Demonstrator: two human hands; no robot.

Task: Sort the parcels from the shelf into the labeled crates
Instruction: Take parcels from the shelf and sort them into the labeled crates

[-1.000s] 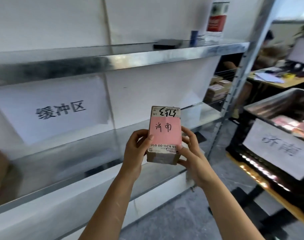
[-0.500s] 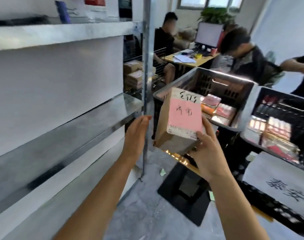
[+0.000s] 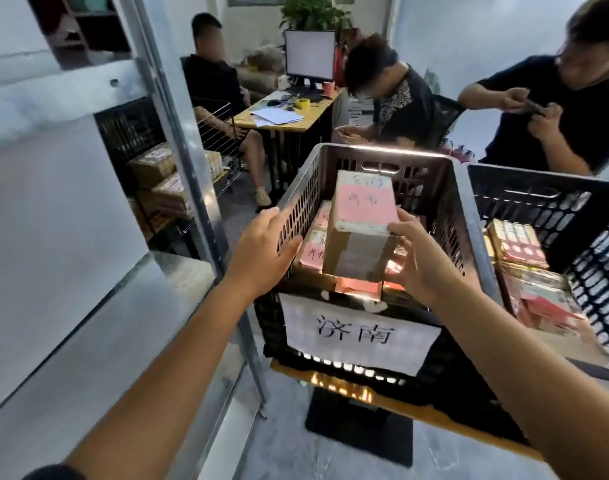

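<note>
Now the right hand [image 3: 422, 261] alone grips the pink-labelled parcel [image 3: 360, 226], carried from the shelf to above the 济南 crate [image 3: 464, 216], while the left hand [image 3: 261, 252], having let go, hovers open beside it, so only the drop remains.

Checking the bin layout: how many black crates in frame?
2. One crate sits dead ahead with a white sign on its front; the right hand holds a parcel over it. The second crate stands against its right side, partly cropped. More may be out of frame.
</note>
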